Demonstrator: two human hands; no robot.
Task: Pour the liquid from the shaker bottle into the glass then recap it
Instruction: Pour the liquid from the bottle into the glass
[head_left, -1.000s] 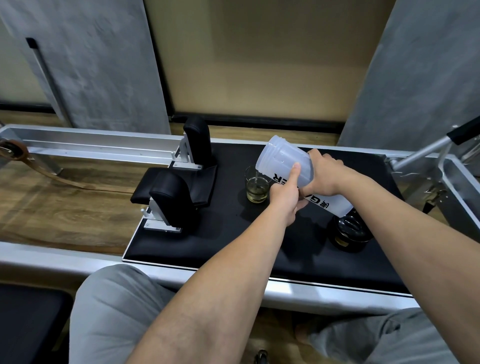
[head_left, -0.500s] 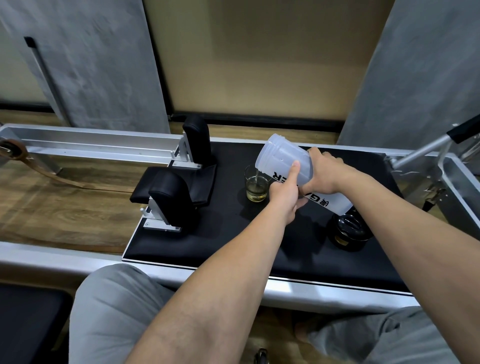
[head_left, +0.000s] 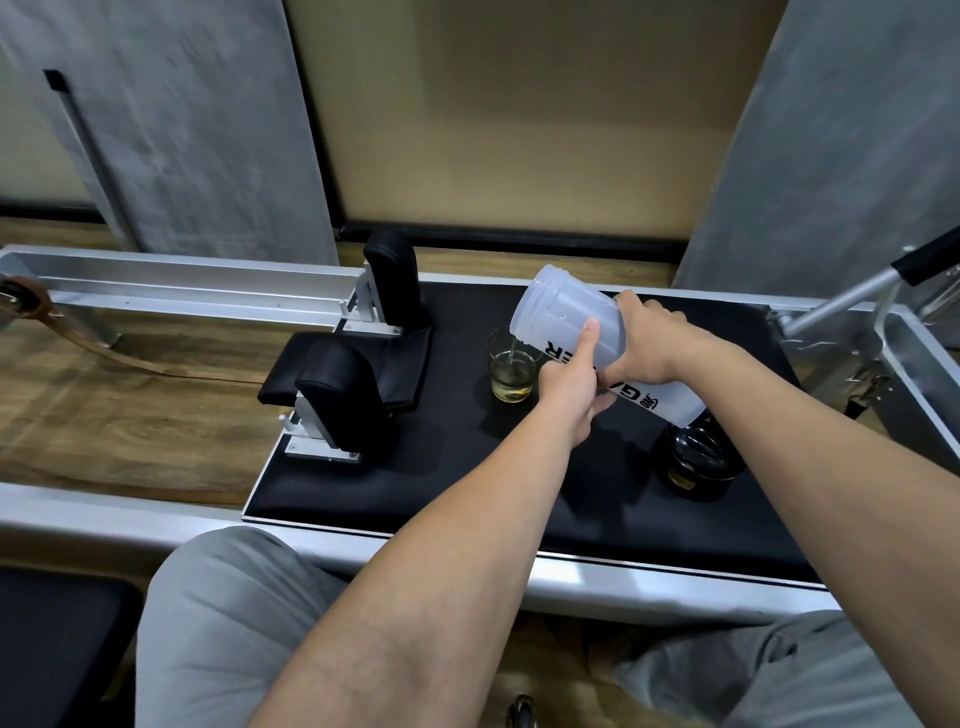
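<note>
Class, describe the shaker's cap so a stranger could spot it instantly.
Find the black padded platform in the silver frame. Near its right end, just below the tilted shaker bottle, sits the cap. It is the only round, glossy black thing there; the glass is clear.

On the pad (head_left: 467, 467), the glass (head_left: 511, 371) stands left of the cap (head_left: 698, 460) — shaker bottle (head_left: 571, 332) tilted above, between them.

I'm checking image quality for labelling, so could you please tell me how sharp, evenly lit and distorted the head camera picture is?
Head view: soft, even light with no harsh glare; the shaker bottle, glass and both hands are fairly sharp; the black cap merges into the dark pad; wide-angle bending curves the metal rail and wall edges.
</note>
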